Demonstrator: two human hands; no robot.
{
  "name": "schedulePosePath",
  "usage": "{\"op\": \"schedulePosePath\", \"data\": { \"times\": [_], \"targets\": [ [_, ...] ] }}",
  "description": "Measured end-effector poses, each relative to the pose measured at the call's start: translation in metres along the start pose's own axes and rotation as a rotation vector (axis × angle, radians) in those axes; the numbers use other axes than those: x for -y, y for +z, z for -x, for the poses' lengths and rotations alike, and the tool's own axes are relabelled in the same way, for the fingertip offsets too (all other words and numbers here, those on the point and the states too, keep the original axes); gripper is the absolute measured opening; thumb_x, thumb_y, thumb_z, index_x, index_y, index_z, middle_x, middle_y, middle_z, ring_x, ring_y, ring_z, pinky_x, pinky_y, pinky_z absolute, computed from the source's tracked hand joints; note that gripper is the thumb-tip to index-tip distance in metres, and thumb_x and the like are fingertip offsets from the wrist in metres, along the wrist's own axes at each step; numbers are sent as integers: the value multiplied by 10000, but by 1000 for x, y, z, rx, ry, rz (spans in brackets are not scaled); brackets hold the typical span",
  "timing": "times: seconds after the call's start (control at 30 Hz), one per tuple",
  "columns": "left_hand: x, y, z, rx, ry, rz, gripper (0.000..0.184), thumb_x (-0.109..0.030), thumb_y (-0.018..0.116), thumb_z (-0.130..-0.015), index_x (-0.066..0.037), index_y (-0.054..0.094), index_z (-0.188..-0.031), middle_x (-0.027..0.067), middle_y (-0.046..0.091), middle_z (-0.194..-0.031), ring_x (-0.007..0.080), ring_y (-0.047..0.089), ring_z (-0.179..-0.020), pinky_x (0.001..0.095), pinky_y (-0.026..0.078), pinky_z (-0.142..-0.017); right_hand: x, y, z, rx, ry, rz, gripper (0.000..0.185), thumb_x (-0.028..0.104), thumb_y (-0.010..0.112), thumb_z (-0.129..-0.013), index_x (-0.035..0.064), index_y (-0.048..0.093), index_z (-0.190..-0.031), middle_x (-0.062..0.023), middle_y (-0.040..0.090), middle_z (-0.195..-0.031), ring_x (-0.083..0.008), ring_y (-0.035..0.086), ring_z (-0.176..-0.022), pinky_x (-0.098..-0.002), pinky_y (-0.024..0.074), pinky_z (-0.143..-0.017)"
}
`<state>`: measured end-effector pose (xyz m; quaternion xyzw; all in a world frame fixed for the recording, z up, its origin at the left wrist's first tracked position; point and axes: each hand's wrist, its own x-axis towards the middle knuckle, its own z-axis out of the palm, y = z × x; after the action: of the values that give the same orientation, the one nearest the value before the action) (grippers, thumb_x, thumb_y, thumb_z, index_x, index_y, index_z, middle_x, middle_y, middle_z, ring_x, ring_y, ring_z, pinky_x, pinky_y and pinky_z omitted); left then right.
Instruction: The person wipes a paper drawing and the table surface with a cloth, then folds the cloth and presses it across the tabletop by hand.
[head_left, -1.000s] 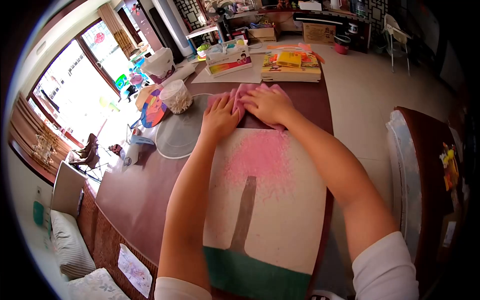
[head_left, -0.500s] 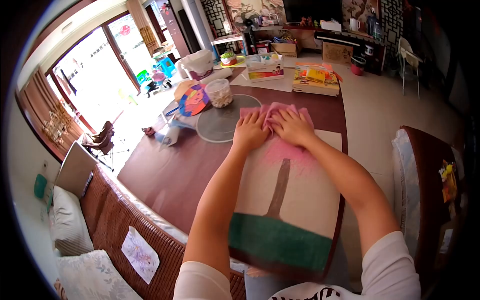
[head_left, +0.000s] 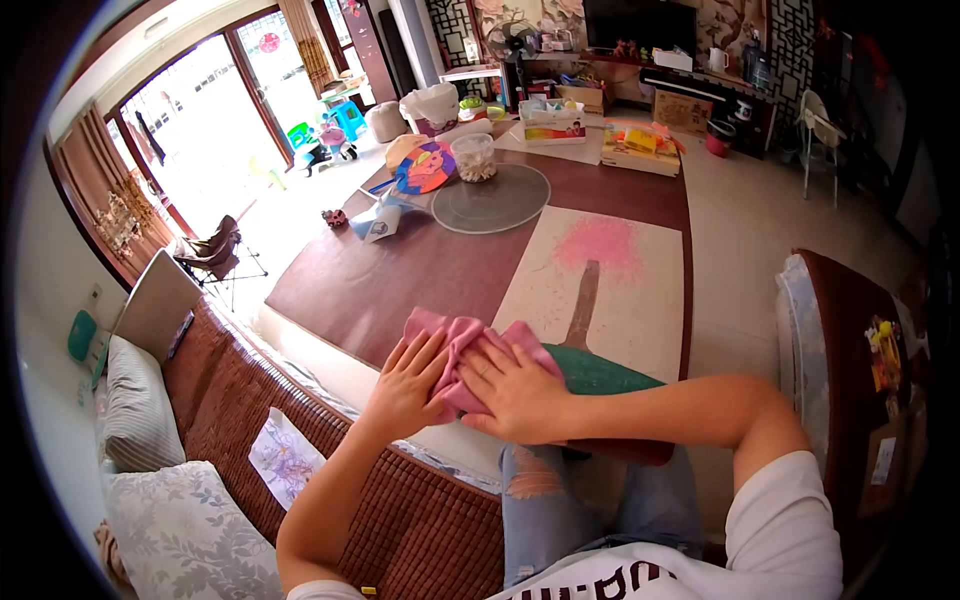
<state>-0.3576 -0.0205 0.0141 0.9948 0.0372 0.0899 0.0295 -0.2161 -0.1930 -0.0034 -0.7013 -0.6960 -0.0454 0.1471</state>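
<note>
Two hands (head_left: 515, 398), side by side, pink cloth (head_left: 463, 331) beneath both

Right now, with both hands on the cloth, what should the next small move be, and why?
Probably slide the cloth away from the body: the left hand and right hand lie spread on it at the near edge of the table, and bare brown tabletop stretches beyond, left of the tree picture.

Left hand (head_left: 405, 390) and right hand (head_left: 520, 400) spread on a pink cloth (head_left: 462, 335) at the table's near edge.
The tree painting (head_left: 635, 310) lies just beside; farther back stand a tub (head_left: 473, 160) and books (head_left: 640, 163).
</note>
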Motion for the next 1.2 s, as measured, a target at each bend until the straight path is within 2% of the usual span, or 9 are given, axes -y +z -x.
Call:
{"op": "schedulePosePath", "data": {
  "times": [0.1,0.27,0.53,0.63,0.73,0.8,0.87,1.07,1.2],
  "targets": [
    [7,-7,-5,43,-28,17,642,-376,481,-864,-87,357,-1424,115,283,-1506,277,230,-1402,416,143,-1152,-7,2,-6,-81,-124,-48,703,499,412,-924,-29,357,-1384,-221,318,-1456,-347,228,-1392,-511,161,-1117],
    [36,5,-66,51,-93,-1,635,-367,459,-880,-92,325,-1437,107,264,-1513,283,220,-1403,411,152,-1150,-75,4,-47,-56,-113,-125,687,519,392,-928,2,385,-1380,-178,363,-1448,-296,275,-1382,-486,159,-1123],
    [84,56,-274,-29,-195,-32,609,-478,383,-909,-167,351,-1432,109,307,-1495,267,260,-1388,406,174,-1135,-261,-25,-103,-2,180,62,520,524,299,-958,270,412,-1397,-54,360,-1477,-276,283,-1381,-478,168,-1116],
    [84,74,-347,-40,-218,-61,614,-507,351,-915,-173,353,-1431,105,315,-1492,263,264,-1388,412,176,-1135,-325,-30,-112,-28,311,134,492,512,292,-965,298,414,-1391,-40,357,-1479,-275,279,-1382,-471,175,-1112],
    [81,88,-395,-77,-268,-72,623,-534,327,-916,-185,350,-1432,103,322,-1488,261,274,-1385,428,175,-1135,-371,-34,-115,-69,361,108,475,503,304,-962,289,466,-1355,-10,395,-1453,-211,338,-1343,-456,201,-1095],
    [82,94,-409,-101,-285,-111,633,-555,308,-916,-197,341,-1438,106,317,-1491,273,282,-1383,444,175,-1135,-381,-31,-116,-78,382,120,470,495,305,-959,288,486,-1340,2,411,-1440,-183,357,-1325,-448,210,-1089],
    [79,101,-403,-85,-297,-99,636,-559,304,-917,-200,335,-1441,106,313,-1494,279,281,-1383,446,176,-1134,-379,-27,-116,-54,415,177,470,502,269,-955,351,443,-1365,33,391,-1457,-183,330,-1350,-452,177,-1118],
    [53,87,-377,-76,-287,-61,640,-562,299,-922,-197,331,-1446,104,306,-1499,277,275,-1386,431,180,-1135,-344,-27,-87,-82,456,196,474,492,299,-948,323,452,-1363,14,385,-1462,-195,317,-1357,-434,167,-1119],
    [17,71,-319,-75,-195,-43,631,-538,318,-924,-164,367,-1430,103,307,-1499,260,271,-1388,416,176,-1137,-287,-35,-43,-93,432,150,505,504,336,-950,254,444,-1376,-72,396,-1447,-253,312,-1359,-443,174,-1118]
  ]
}}
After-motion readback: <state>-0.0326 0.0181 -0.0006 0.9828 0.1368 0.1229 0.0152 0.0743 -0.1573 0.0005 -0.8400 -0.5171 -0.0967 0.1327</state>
